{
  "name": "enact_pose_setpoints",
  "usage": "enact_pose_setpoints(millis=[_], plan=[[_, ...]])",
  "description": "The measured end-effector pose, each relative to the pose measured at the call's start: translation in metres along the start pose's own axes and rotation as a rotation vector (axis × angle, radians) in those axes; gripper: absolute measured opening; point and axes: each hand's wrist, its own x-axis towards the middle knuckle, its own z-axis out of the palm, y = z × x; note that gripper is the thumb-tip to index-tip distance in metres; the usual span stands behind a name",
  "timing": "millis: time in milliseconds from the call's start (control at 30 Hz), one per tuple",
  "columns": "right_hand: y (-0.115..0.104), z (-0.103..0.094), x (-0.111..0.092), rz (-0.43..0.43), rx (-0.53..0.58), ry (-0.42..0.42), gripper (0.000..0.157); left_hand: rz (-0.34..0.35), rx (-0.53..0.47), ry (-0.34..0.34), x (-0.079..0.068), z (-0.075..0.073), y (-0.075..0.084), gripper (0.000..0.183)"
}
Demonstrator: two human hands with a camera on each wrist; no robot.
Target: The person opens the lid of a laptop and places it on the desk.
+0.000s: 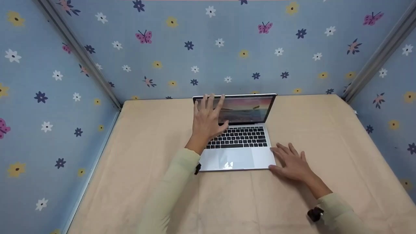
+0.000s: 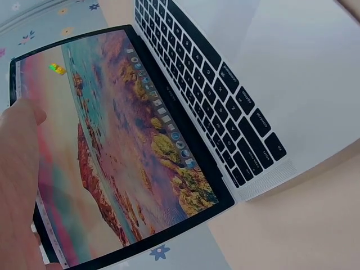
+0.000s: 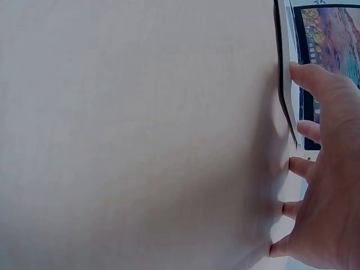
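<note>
A silver laptop (image 1: 264, 159) lies unfolded on the cloth-covered table, its lit screen (image 2: 121, 140) showing a coastal picture with a row of icons. The left hand (image 1: 207, 120) reaches over the left part of the keyboard (image 1: 242, 138), its fingers straight and spread up to the screen's top edge. In the left wrist view its thumb is in front of the screen; the other fingers are mostly hidden. At the laptop's front right corner, the right hand (image 1: 292, 165) has its thumb on the edge. Its remaining fingers spread along the right side, several tips on the cloth (image 3: 140, 112).
Blue panels (image 1: 208, 55) patterned with flowers and butterflies enclose the table at the back and both sides. Grey posts (image 1: 81, 55) stand in the corners. A small black device (image 1: 315, 214) is worn at the right wrist, and another (image 1: 197, 169) at the left.
</note>
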Motion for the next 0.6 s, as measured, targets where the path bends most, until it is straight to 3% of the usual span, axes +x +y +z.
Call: enact_pose_setpoints(millis=[600], plan=[[0.001, 0.001, 0.001, -0.001, -0.013, 0.0, 0.083, -0.001, -0.03, -0.172, 0.033, 0.001, -0.018, 0.089]])
